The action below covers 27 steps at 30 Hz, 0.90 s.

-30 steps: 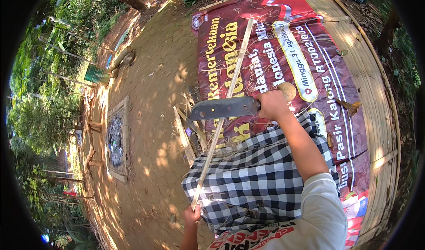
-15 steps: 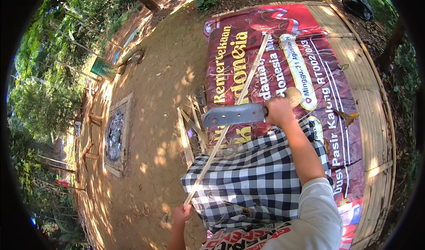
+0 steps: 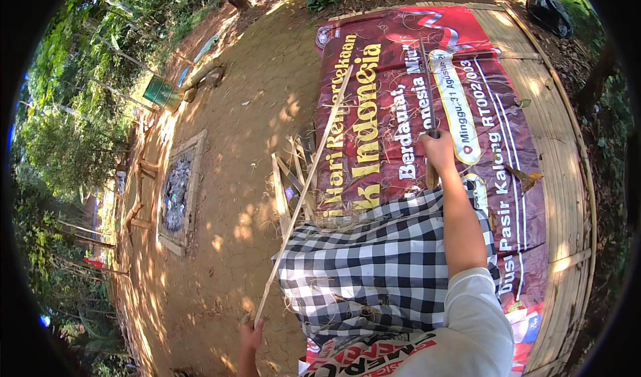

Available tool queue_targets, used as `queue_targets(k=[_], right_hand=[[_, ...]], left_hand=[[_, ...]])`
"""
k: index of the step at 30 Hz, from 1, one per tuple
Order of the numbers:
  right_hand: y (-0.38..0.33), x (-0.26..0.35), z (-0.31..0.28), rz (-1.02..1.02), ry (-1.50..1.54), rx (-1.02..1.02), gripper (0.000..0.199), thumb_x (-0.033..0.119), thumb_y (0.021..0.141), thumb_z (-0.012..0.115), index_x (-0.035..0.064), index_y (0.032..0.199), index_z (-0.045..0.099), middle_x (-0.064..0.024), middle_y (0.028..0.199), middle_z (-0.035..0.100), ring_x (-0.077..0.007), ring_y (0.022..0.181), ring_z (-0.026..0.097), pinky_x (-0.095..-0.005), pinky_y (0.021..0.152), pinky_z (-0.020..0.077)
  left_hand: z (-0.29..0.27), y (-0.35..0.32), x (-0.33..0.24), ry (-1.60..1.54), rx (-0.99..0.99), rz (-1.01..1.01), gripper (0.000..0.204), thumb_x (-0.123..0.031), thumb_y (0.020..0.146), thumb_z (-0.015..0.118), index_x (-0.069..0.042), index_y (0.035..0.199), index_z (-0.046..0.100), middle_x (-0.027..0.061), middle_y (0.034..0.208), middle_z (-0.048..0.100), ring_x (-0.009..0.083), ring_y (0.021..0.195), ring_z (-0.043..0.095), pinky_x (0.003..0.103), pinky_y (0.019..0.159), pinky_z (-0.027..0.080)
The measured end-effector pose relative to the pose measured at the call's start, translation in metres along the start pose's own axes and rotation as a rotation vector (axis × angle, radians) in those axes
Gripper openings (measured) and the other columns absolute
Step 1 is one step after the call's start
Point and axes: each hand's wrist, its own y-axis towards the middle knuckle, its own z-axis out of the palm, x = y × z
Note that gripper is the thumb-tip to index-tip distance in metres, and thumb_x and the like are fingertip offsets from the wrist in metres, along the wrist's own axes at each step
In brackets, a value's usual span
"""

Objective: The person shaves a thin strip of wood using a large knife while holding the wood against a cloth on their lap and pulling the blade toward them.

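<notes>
1. Your machete (image 3: 429, 100) swung clear of the wooden strip (image 3: 330, 122) toward the upper right; the strip's far end tipped left.
2. Your right hand (image 3: 437, 151) had its fingers clenched around the machete; your left hand (image 3: 251, 337), lower left, grasped the strip, which slanted to upper centre.
3. Shavings (image 3: 344, 222) suggested some trimming was done; how much remained, you couldn't tell.

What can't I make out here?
In the head view:
Broad face of the machete: turned nearly edge-on.
Middle of its handle: behind the right hand.
Gripped end of the wooden strip: inside the left hand.
What's under the checkered cloth: covered.
Left forearm: cut off by lower edge.
</notes>
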Motion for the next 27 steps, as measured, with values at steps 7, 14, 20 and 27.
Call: queue_targets(k=[7, 14, 20, 27], right_hand=[[-0.012, 0.008, 0.003, 0.081, -0.314, 0.113, 0.030, 0.024, 0.067, 0.068, -0.0030, 0.080, 0.067, -0.0228, 0.077, 0.068, -0.0359, 0.079, 0.067, -0.0424, 0.072, 0.0506], [-0.007, -0.002, 0.005, 0.030, -0.248, 0.093, 0.031, 0.025, 0.067, 0.068, -0.0039, 0.077, 0.066, -0.0227, 0.074, 0.067, -0.0368, 0.074, 0.067, -0.0425, 0.069, 0.0504], [-0.010, 0.005, 0.000, 0.061, -0.169, 0.085, 0.029, 0.024, 0.068, 0.067, -0.0043, 0.077, 0.067, -0.0227, 0.073, 0.067, -0.0335, 0.072, 0.068, -0.0404, 0.069, 0.0507], [-0.012, 0.003, 0.008, 0.052, -0.236, 0.098, 0.033, 0.025, 0.067, 0.068, -0.0053, 0.081, 0.067, -0.0233, 0.075, 0.067, -0.0338, 0.073, 0.068, -0.0407, 0.069, 0.0509]], left_hand=[[0.047, 0.020, -0.105, -0.645, 0.576, -0.132, 0.055, -0.049, 0.101, 0.039, -0.008, 0.064, 0.041, 0.0003, 0.054, 0.036, 0.0151, 0.050, 0.042, 0.034, 0.051, 0.040], [0.068, 0.035, -0.094, -0.757, 0.550, -0.006, 0.050, -0.042, 0.103, 0.038, -0.008, 0.067, 0.043, 0.0009, 0.055, 0.037, 0.0233, 0.064, 0.060, 0.048, 0.081, 0.054], [0.009, 0.050, -0.080, -0.659, 0.185, -0.178, 0.051, -0.042, 0.102, 0.040, -0.010, 0.063, 0.042, 0.0036, 0.056, 0.045, 0.0247, 0.065, 0.065, 0.041, 0.076, 0.056], [0.039, 0.028, -0.088, -0.731, 0.258, -0.117, 0.062, -0.061, 0.098, 0.030, -0.014, 0.059, 0.034, 0.0004, 0.052, 0.032, 0.0189, 0.054, 0.054, 0.030, 0.058, 0.045]])
